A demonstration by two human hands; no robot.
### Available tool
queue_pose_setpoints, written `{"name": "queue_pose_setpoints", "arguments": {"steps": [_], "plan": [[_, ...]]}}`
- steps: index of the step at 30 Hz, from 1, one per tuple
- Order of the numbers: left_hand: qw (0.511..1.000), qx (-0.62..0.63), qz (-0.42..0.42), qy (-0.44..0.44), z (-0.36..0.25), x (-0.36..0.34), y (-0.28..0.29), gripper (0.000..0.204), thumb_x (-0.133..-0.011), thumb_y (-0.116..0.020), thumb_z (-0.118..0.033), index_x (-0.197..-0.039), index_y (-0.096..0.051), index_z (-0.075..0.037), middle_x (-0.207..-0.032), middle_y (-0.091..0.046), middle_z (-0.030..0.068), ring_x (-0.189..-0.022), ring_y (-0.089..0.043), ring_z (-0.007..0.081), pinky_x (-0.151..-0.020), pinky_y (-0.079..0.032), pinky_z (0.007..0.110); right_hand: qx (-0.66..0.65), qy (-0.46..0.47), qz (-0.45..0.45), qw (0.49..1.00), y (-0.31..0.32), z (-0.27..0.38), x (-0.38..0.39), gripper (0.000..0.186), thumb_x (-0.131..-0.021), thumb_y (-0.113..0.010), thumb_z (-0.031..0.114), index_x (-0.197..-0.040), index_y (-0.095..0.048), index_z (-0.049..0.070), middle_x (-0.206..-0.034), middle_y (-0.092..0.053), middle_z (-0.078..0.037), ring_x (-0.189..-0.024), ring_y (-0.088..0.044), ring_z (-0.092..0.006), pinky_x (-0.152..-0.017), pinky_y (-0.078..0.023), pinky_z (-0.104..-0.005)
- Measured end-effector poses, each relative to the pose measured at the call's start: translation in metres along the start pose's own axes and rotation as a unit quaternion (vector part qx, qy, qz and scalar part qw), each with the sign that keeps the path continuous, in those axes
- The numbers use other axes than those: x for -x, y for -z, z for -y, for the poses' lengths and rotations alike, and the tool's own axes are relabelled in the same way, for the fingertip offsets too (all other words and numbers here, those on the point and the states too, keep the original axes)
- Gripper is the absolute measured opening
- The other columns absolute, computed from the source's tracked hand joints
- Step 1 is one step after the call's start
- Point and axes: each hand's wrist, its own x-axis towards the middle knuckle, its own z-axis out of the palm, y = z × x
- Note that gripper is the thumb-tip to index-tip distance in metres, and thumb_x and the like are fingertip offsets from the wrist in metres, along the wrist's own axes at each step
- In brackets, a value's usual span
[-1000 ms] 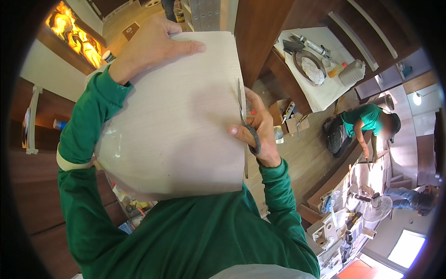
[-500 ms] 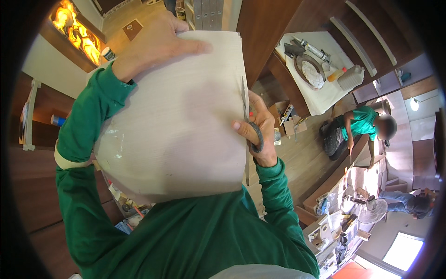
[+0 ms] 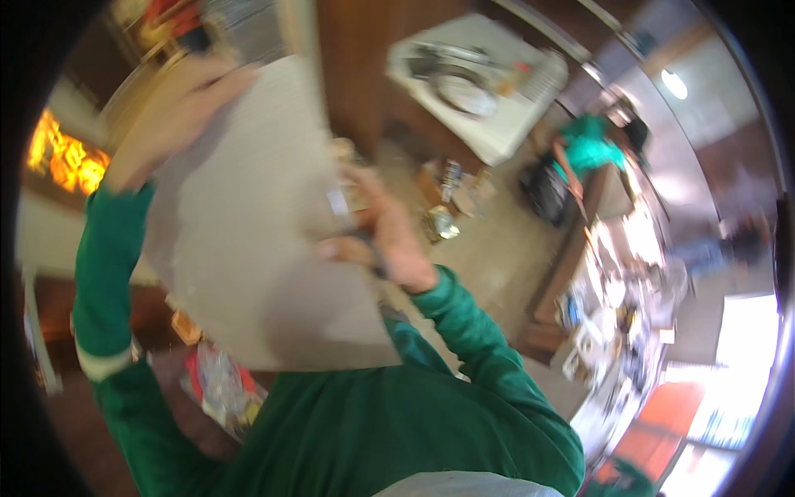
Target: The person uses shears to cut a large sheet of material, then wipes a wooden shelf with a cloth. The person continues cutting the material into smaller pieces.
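Note:
The picture is blurred by motion. A large pale sheet (image 3: 248, 232) of paper or thin board is held up in front of me. My left hand (image 3: 178, 116) grips its upper edge, with the green sleeve running down the left side. My right hand (image 3: 389, 236) is at the sheet's right edge, closed around a dark-handled pair of scissors (image 3: 373, 253). The scissor blades are too blurred to make out. My green-clad chest fills the bottom of the view.
A white table (image 3: 497, 137) with metal bowls stands at the upper middle. Beyond it a person in a teal shirt (image 3: 592, 149) bends over. Small items (image 3: 447, 207) lie on the wooden floor, a cluttered bench (image 3: 613, 315) runs along the right, and an orange glow (image 3: 62, 153) shows at the left.
The view has swung and blurred. The sheet now sits lower and further left in the picture, tilted. Both hands keep their hold, the right one still at the sheet's right edge.

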Motion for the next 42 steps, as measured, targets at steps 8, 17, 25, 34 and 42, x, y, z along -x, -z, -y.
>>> {"name": "queue_pose_setpoints", "arguments": {"steps": [8,17,25,34,42], "plan": [[0.987,0.045,-0.138,-0.063,-0.018,-0.007,-0.024,0.034,-0.1,-0.057,-0.023,-0.075,-0.047,-0.002,-0.069,-0.037,-0.0064,-0.067,-0.032,0.0051,-0.058,-0.028,0.025,0.015,0.049,-0.03,0.998,0.019,0.016,0.015,0.093,-0.068,-0.088,0.02,-0.141,-0.034,-0.001,-0.052,-0.051,0.0,-0.047,-0.044,-0.0071,-0.044,-0.029,-0.0261],[0.986,0.109,-0.102,-0.079,-0.041,-0.027,-0.03,0.036,-0.102,-0.055,-0.02,-0.073,-0.041,-0.005,-0.07,-0.035,-0.0076,-0.066,-0.028,0.0042,-0.057,-0.025,0.023,-0.03,0.118,-0.04,0.992,0.033,0.033,0.024,0.092,-0.068,-0.089,0.023,-0.139,-0.034,-0.001,-0.06,-0.061,-0.008,-0.05,-0.054,-0.0094,-0.045,-0.035,-0.0251],[0.991,0.083,-0.071,-0.079,-0.057,-0.027,-0.026,0.04,-0.1,-0.058,-0.021,-0.07,-0.035,-0.007,-0.068,-0.03,-0.0076,-0.065,-0.024,0.0042,-0.055,-0.02,0.025,-0.071,0.119,-0.051,0.989,0.029,0.023,0.026,0.087,-0.072,-0.087,0.022,-0.138,-0.036,0.001,-0.062,-0.06,-0.003,-0.052,-0.05,-0.0062,-0.046,-0.032,-0.0246],[0.995,0.061,-0.071,-0.045,-0.07,-0.022,-0.03,0.042,-0.095,-0.064,-0.022,-0.065,-0.04,-0.006,-0.062,-0.031,-0.0084,-0.061,-0.026,0.0034,-0.051,-0.021,0.026,-0.079,0.087,-0.06,0.991,0.026,0.021,0.029,0.084,-0.072,-0.087,0.015,-0.139,-0.038,0.001,-0.066,-0.061,-0.002,-0.055,-0.048,-0.0032,-0.049,-0.032,-0.0226],[0.99,-0.055,-0.1,-0.082,-0.101,-0.021,-0.029,0.034,-0.092,-0.066,-0.026,-0.075,-0.061,0.002,-0.06,-0.047,0.0003,-0.058,-0.04,0.0061,-0.052,-0.033,0.028,-0.04,0.132,-0.061,0.989,0.049,0.022,0.02,0.092,-0.07,-0.087,0.016,-0.144,-0.033,0.003,-0.1,-0.067,-0.012,-0.078,-0.063,-0.0137,-0.064,-0.048,-0.026]]}}
